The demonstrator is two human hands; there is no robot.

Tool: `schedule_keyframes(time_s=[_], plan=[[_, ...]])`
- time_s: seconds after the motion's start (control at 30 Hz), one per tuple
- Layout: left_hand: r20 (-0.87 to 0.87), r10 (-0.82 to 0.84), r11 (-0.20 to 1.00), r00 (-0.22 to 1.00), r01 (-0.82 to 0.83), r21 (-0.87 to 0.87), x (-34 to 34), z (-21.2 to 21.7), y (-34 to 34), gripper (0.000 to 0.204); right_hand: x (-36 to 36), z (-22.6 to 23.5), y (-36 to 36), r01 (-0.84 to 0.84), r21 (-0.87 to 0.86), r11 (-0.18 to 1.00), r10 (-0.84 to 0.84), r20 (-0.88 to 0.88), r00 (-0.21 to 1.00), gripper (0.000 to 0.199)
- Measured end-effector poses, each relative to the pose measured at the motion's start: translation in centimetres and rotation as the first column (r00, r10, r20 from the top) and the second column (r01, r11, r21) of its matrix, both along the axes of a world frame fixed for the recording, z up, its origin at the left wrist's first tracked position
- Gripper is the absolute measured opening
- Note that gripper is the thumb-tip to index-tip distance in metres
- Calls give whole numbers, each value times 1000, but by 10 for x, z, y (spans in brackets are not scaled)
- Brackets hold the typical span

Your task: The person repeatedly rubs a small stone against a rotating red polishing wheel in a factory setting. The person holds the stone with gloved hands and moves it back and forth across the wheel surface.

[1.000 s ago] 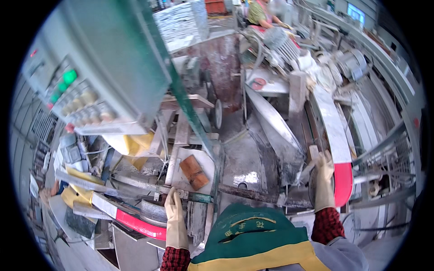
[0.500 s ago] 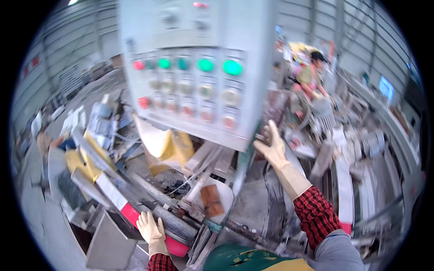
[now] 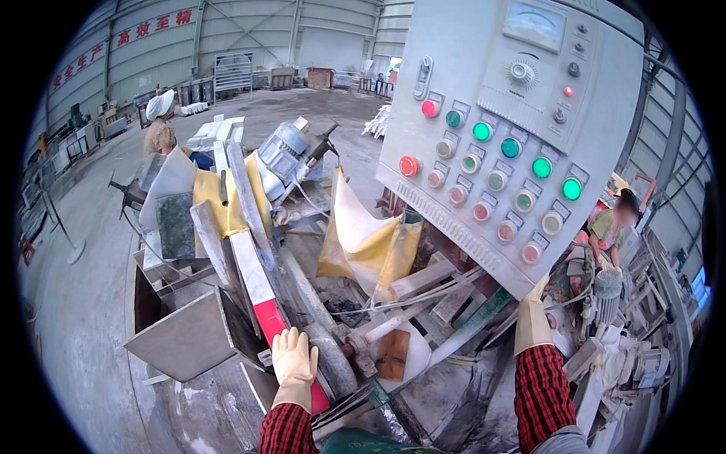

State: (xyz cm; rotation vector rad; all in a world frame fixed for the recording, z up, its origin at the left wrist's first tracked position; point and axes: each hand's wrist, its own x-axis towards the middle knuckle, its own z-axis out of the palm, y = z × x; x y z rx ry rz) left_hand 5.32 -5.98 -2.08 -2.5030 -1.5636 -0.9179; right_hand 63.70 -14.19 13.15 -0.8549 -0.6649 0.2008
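Nearest, below and to the left of the grey control box (image 3: 522, 121), the gloved left hand (image 3: 295, 362) is released, its fingers spread apart and palm down over the red part of a white-and-red strip (image 3: 268, 319). I cannot tell if the palm touches it. The gloved right hand (image 3: 534, 321) is directly under the lower corner of the control box, fingertips at this corner; whether they grasp it, I cannot tell. Below the box, a brown block (image 3: 393, 356) lies on a white plate (image 3: 418, 354). To the left of the box hangs a yellow-and-white sheet (image 3: 363, 236), and farther left stands a grey motor (image 3: 286, 150). Beyond the box, on its right, a co-worker (image 3: 605, 227) bends forward; far to its left is a person in a white hat (image 3: 159, 135).
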Motion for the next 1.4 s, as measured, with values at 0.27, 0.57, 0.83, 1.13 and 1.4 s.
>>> schedule_keyframes(time_s=[0.27, 0.57, 0.83, 1.13, 1.4], plan=[[-28, 6, 999, 1000, -7, -36, -2, 0, -6, 41, -25, 14, -1, 497, -259, 828, -299, 546, 782, 55], [-53, 17, 1000, 998, -18, -23, -2, -2, -16, 43, -21, 10, 3, 106, -88, 990, -97, 106, 990, 39], [-31, -7, 1000, 999, 7, 15, 3, -3, -19, 42, -19, 9, 5, 192, -58, 980, -175, 221, 959, 41], [-32, -6, 1000, 999, 7, 19, 6, -5, -25, 42, -35, 24, 1, 151, -54, 987, -134, 238, 962, 39], [-33, -7, 999, 999, 9, 43, 7, -8, -32, 45, -38, 23, -1, 160, -70, 985, -136, 266, 954, 40]])
